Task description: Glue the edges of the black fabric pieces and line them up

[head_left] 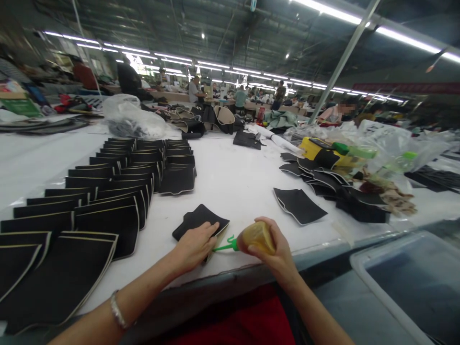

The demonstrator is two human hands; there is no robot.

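My left hand lies on a black sheet piece, its fingers stretched out over the top near the right edge. Pale underside shows along that edge. My right hand is wrapped round a squeeze bottle of amber liquid, tipped on its side. The bottle's thin green nozzle points left, its tip by the edge of the piece and close to my left fingers. The exact contact of the tip is hard to make out. Another black piece lies flat to the right.
Overlapping rows of black pieces with pale edges cover the left side. On the right are a loose pile of black pieces, a yellow box and plastic bags. A translucent bin stands below the table's front edge. People work far behind.
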